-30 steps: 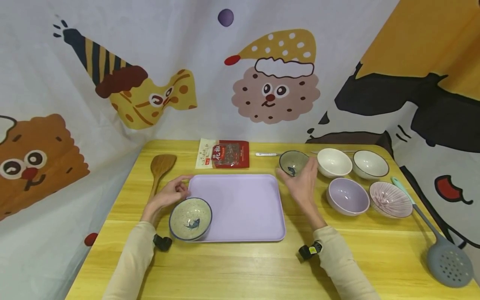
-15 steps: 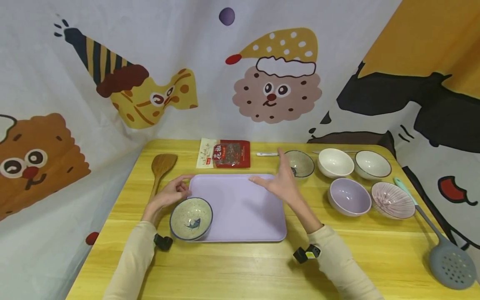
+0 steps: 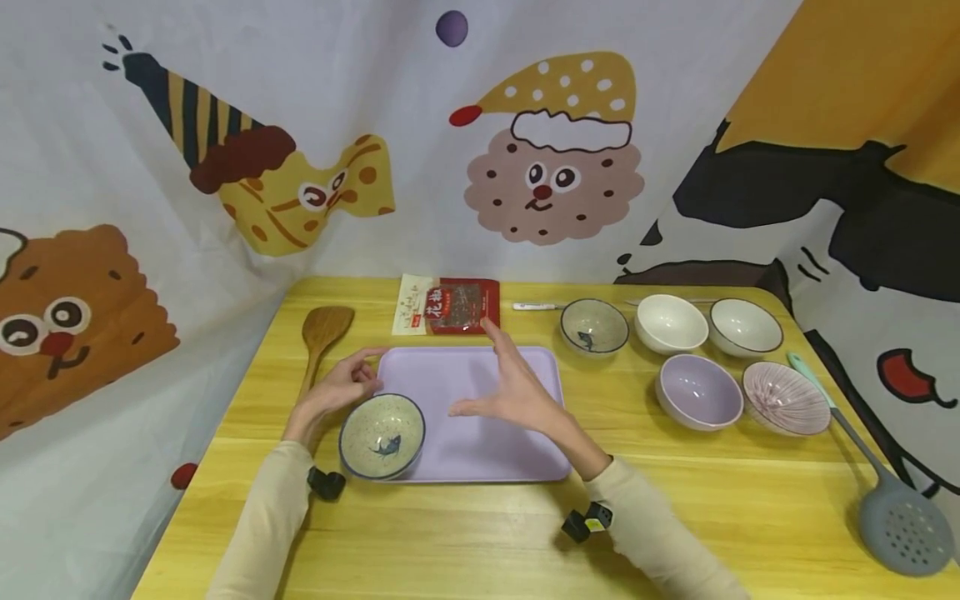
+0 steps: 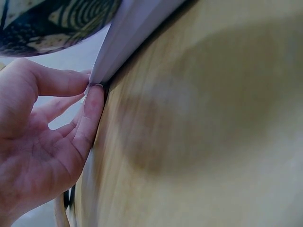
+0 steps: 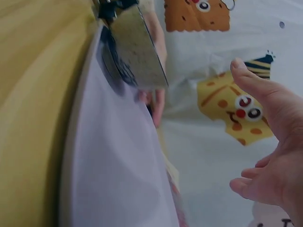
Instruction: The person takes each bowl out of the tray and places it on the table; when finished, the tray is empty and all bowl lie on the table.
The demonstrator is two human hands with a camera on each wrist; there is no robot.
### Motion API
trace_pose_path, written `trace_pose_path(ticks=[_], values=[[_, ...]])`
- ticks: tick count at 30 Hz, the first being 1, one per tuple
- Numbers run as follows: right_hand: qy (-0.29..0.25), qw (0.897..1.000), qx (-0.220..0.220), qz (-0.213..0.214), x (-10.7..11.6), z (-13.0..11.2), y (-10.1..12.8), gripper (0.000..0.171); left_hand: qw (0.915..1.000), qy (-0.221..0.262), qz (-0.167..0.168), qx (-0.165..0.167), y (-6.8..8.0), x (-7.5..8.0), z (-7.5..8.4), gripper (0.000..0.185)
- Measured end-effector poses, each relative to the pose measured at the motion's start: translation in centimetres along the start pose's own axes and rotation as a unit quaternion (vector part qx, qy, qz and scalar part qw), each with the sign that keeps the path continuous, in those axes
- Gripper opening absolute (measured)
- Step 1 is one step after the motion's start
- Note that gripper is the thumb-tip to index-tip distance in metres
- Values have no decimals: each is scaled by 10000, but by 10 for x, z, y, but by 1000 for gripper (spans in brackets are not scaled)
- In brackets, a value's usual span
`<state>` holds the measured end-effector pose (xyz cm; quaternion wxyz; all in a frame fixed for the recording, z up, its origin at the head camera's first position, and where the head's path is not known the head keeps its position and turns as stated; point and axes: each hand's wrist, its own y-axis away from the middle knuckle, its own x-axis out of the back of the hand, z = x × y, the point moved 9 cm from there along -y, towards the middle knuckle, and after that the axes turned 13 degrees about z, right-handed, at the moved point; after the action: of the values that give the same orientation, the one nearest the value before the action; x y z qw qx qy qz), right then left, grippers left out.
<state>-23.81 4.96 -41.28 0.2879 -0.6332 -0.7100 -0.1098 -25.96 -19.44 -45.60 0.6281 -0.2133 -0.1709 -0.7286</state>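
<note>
A pale purple tray (image 3: 487, 450) lies on the wooden table. Toward its front left corner stands a speckled bowl (image 3: 382, 437) with a blue rim and a fish drawn inside. My left hand (image 3: 341, 385) pinches the tray's left rim between thumb and fingers, as the left wrist view shows at the tray edge (image 4: 124, 45). Over the middle of the tray hovers my right hand (image 3: 513, 392), thumb and fingers spread wide with nothing between them. In the right wrist view the right hand (image 5: 279, 137) is apart from the bowl (image 5: 139, 47).
Behind the tray's right corner sits a smaller fish bowl (image 3: 595, 327). Farther right are a white bowl (image 3: 671, 325), a dark-rimmed bowl (image 3: 745, 327), a purple bowl (image 3: 699, 392), a striped bowl (image 3: 785, 398) and a grey skimmer (image 3: 905, 527). A spice packet (image 3: 450, 306) and wooden spatula (image 3: 327, 327) lie behind and left.
My right hand has let go of the smaller fish bowl at the back and moved left and toward me, over the tray. My left hand has stayed at the tray's rim.
</note>
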Motion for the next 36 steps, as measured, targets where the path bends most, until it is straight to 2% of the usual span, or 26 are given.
trace_pose_path(ticks=[8,14,21,22,25,32,36], values=[[63,9972,462,-592,-44,-16,9,139,10000,60,-21,65,-2,0,-5,58],[34,9908,851,-1049,-73,-25,19,138,10000,24,22,8,-3,0,-6,57],[72,9816,1187,-1495,-99,-28,31,139,9999,77,41,89,-19,-7,-48,61],[57,9805,1211,-1543,-101,-28,32,139,9999,83,32,95,-20,-7,-50,62],[-4,9771,1347,-1645,-109,-31,36,138,9999,55,3,88,-19,-7,-45,61],[-119,9723,1577,-1719,-124,-34,41,138,9998,136,-77,105,-6,-1,-13,59],[-166,9703,1685,-1727,-128,-36,41,140,9998,113,-86,118,-2,0,-5,59]])
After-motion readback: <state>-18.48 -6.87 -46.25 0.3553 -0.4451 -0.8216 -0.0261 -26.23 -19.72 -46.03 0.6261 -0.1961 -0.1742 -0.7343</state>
